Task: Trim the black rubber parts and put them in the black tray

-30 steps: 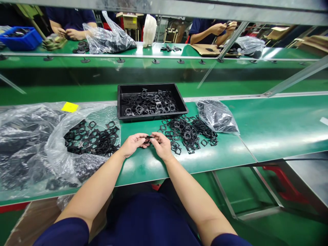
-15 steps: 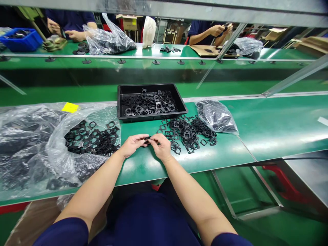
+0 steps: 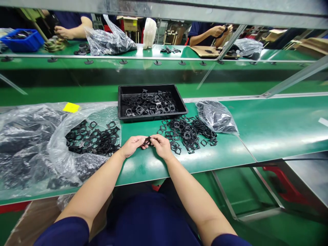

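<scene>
My left hand (image 3: 132, 145) and my right hand (image 3: 160, 145) meet over the green bench, both closed on one small black plastic part (image 3: 147, 140). Fingers cover most of it, so its full shape is hidden. Just right of my right hand lies a loose pile of black ring-shaped plastic parts (image 3: 188, 133). Left of my left hand, similar black parts (image 3: 93, 138) spill from the mouth of a clear plastic bag (image 3: 58, 140). Behind my hands stands a black tray (image 3: 152, 119) holding many black frame-like parts.
A smaller filled plastic bag (image 3: 217, 118) rests beyond the pile. A yellow label (image 3: 71, 107) lies on the large bag. A metal strut (image 3: 294, 77) slants down at the right. Across the line, two people work near a blue bin (image 3: 23, 42) and a white fan (image 3: 149, 33).
My fingers have shifted around the black part, showing a little more of it. My arms stay nearly in place. Across the line, the left person's hands have moved.
</scene>
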A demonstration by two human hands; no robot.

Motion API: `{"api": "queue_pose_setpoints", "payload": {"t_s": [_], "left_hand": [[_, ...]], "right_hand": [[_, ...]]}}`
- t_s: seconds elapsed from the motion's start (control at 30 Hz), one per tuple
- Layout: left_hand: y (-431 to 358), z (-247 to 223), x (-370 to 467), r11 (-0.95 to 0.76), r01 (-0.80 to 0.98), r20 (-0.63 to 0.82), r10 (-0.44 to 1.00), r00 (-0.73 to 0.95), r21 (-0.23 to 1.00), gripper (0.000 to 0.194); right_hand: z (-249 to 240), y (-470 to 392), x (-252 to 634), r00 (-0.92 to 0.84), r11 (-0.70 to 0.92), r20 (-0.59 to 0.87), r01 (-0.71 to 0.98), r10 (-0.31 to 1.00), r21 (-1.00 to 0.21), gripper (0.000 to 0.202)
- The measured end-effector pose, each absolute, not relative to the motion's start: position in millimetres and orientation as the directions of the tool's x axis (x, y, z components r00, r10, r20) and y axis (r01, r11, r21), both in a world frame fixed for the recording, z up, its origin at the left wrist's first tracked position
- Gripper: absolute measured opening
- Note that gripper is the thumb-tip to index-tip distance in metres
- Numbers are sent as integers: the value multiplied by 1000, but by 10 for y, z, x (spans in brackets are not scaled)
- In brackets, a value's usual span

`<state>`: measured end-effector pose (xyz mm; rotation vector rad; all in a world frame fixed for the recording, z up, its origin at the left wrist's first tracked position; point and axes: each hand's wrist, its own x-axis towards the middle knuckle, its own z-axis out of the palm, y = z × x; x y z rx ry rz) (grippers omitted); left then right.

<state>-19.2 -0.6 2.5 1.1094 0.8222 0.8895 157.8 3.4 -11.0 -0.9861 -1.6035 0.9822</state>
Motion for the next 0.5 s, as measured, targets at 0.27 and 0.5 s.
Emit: {"api": "queue_pose_setpoints", "payload": {"t_s": [0.27, 0.5], "left_hand": [[-48, 41, -141, 123, -5, -115, 940, 320, 992, 50], [-52, 49, -120, -21, 9, 18, 973, 228, 1000, 33]], "right_hand": [[-55, -13, 1567, -196, 420, 386, 180, 902, -890, 25], [-69, -16, 1548, -144, 323, 300, 178, 943, -930, 18]]}}
